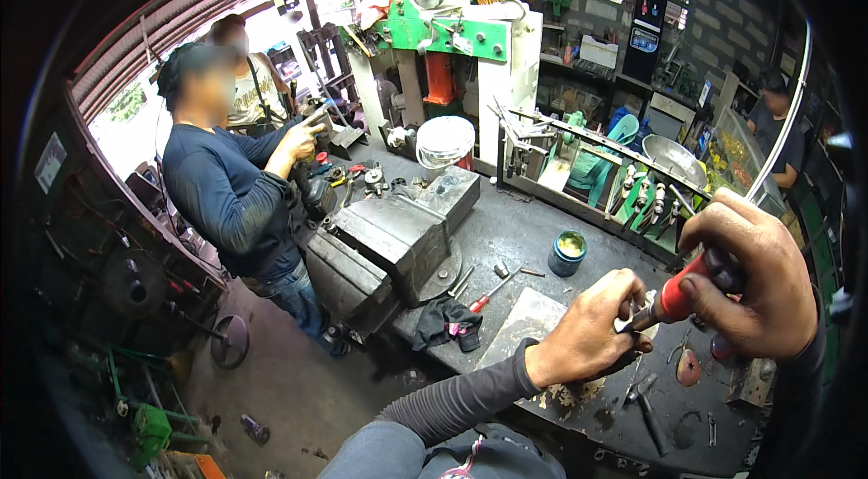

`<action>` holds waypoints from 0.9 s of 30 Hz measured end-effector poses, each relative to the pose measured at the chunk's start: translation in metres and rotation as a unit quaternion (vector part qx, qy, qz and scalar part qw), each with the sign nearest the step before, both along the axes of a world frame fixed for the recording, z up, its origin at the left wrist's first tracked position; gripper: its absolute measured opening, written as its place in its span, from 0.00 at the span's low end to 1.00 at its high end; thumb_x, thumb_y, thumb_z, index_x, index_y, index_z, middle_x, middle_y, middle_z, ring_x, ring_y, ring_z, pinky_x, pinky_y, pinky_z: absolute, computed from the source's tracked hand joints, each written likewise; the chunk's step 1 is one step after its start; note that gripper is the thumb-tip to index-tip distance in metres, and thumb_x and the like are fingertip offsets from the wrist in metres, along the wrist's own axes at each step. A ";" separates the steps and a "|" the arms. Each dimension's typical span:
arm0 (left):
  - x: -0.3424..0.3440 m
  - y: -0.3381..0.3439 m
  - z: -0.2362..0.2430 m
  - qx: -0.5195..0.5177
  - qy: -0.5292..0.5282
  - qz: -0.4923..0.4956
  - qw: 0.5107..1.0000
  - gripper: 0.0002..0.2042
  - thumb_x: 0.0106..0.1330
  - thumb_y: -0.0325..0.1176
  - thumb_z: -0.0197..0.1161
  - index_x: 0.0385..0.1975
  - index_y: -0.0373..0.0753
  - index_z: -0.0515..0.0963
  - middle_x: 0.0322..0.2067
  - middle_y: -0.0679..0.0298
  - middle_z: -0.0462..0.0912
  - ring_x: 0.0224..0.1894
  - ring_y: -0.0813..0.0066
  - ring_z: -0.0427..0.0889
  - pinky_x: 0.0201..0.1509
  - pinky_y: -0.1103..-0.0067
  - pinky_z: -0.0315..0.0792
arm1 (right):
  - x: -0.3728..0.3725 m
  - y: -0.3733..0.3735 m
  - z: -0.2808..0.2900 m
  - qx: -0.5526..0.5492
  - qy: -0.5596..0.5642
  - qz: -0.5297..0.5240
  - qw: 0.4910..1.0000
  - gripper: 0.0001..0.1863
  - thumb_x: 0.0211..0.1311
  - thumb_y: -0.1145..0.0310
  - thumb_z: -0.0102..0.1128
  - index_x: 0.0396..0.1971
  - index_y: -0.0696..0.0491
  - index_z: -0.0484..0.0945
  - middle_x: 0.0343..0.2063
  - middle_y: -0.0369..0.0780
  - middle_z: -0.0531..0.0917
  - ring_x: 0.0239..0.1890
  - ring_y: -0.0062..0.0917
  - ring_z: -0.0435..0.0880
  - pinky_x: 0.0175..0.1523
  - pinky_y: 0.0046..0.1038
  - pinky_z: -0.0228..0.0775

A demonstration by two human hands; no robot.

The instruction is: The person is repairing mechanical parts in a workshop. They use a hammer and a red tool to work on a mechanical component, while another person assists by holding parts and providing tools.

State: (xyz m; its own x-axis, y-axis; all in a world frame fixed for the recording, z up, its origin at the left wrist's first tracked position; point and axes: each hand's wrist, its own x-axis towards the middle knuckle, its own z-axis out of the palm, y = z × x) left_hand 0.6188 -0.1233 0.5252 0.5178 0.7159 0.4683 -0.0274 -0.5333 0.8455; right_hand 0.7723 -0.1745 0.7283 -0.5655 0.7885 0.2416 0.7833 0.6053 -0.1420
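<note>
Over the right end of the workbench (520, 244), my right hand (758, 276) is closed round a red-and-black handheld tool (673, 298) with a metal nose; its exact kind is unclear. My left hand (586, 327) pinches a small pale metal part (623, 324) at the tool's tip, and the fingers hide most of it. Beneath my hands lies a flat, worn plate (520, 325). A hammer (653, 420) rests on the bench near my body. Beyond my left hand stands an open jar (568, 255) of yellowish paste.
A big bench vise (389, 244) stands left of my hands. Beside it lie a dark rag (443, 324) and a red-handled screwdriver (488, 294). A co-worker (226, 154) in dark blue works across the vise. A tool rack (588, 194) edges the bench's far side.
</note>
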 end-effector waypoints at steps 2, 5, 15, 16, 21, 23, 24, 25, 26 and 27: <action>0.002 0.000 0.000 0.063 -0.095 -0.018 0.993 0.16 0.57 0.17 0.62 0.46 0.34 0.73 0.41 0.49 0.81 0.43 0.54 0.84 0.47 0.65 0.76 | 0.002 0.002 0.003 -0.009 0.001 0.055 0.998 0.22 0.46 0.70 0.75 0.44 0.54 0.77 0.39 0.47 0.77 0.36 0.43 0.82 0.40 0.34 0.75; 0.002 -0.003 -0.002 0.030 -0.088 -0.054 0.994 0.16 0.58 0.17 0.59 0.46 0.33 0.73 0.36 0.49 0.81 0.38 0.54 0.83 0.44 0.66 0.76 | 0.002 0.002 0.000 0.062 -0.024 0.081 0.995 0.24 0.46 0.68 0.76 0.45 0.54 0.77 0.39 0.47 0.77 0.37 0.43 0.82 0.41 0.36 0.75; 0.002 -0.002 0.006 0.051 -0.099 -0.055 0.992 0.22 0.60 0.18 0.63 0.55 0.32 0.70 0.44 0.47 0.81 0.49 0.52 0.85 0.56 0.65 0.76 | -0.005 0.000 0.001 0.051 -0.013 0.097 0.994 0.16 0.40 0.78 0.63 0.35 0.55 0.77 0.37 0.44 0.73 0.33 0.37 0.77 0.39 0.31 0.71; -0.005 -0.002 0.006 0.022 -0.053 -0.100 0.993 0.30 0.57 0.15 0.57 0.63 0.30 0.64 0.55 0.42 0.76 0.61 0.48 0.79 0.66 0.63 0.70 | -0.006 0.000 0.002 0.077 -0.041 0.115 0.990 0.16 0.41 0.77 0.65 0.36 0.54 0.77 0.39 0.44 0.73 0.35 0.38 0.78 0.40 0.32 0.71; 0.002 -0.003 0.003 0.068 -0.064 0.012 0.996 0.15 0.58 0.22 0.71 0.43 0.36 0.76 0.30 0.52 0.83 0.33 0.53 0.87 0.39 0.68 0.78 | -0.005 -0.004 -0.007 0.060 -0.040 -0.067 0.995 0.14 0.54 0.70 0.71 0.39 0.55 0.77 0.34 0.44 0.77 0.33 0.42 0.82 0.39 0.37 0.74; 0.010 -0.004 0.002 0.076 -0.040 0.056 0.995 0.18 0.56 0.29 0.79 0.40 0.37 0.74 0.27 0.54 0.81 0.29 0.54 0.84 0.34 0.67 0.76 | -0.001 -0.005 -0.010 0.113 -0.032 -0.040 0.992 0.14 0.55 0.70 0.71 0.39 0.56 0.78 0.33 0.44 0.78 0.33 0.42 0.83 0.40 0.38 0.74; 0.015 -0.004 0.003 0.055 -0.032 0.060 0.996 0.21 0.55 0.34 0.81 0.38 0.38 0.73 0.24 0.56 0.79 0.26 0.55 0.81 0.32 0.67 0.74 | 0.002 -0.005 -0.009 0.102 -0.011 -0.017 0.995 0.14 0.54 0.71 0.71 0.39 0.56 0.78 0.34 0.44 0.78 0.35 0.42 0.82 0.41 0.38 0.74; 0.014 -0.005 0.003 0.038 -0.009 0.031 0.999 0.21 0.57 0.32 0.80 0.44 0.37 0.73 0.30 0.54 0.80 0.31 0.53 0.83 0.36 0.67 0.75 | 0.006 -0.004 -0.008 0.090 -0.009 0.010 0.996 0.14 0.53 0.73 0.70 0.39 0.56 0.78 0.35 0.44 0.78 0.36 0.41 0.82 0.41 0.38 0.74; 0.015 -0.003 0.005 0.071 -0.048 0.001 0.996 0.21 0.59 0.30 0.77 0.48 0.37 0.73 0.34 0.52 0.81 0.36 0.53 0.83 0.40 0.66 0.75 | 0.010 -0.004 -0.006 0.043 0.020 0.028 0.998 0.14 0.52 0.74 0.70 0.39 0.56 0.78 0.36 0.44 0.77 0.37 0.41 0.81 0.42 0.38 0.73; 0.015 -0.002 0.006 0.094 -0.073 -0.026 0.993 0.22 0.61 0.29 0.75 0.51 0.36 0.72 0.39 0.51 0.81 0.40 0.52 0.84 0.44 0.66 0.76 | 0.013 -0.004 -0.004 0.019 0.046 0.074 0.996 0.16 0.52 0.73 0.70 0.41 0.56 0.78 0.37 0.44 0.77 0.37 0.42 0.81 0.42 0.39 0.73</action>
State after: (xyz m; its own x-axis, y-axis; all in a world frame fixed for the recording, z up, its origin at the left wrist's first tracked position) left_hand 0.6337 -0.1252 0.5313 0.4684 0.5824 0.6644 -0.1742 -0.6763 0.7157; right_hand 0.7856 -0.1781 0.7247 -0.6482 0.6883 0.3256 0.6703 0.7187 -0.1849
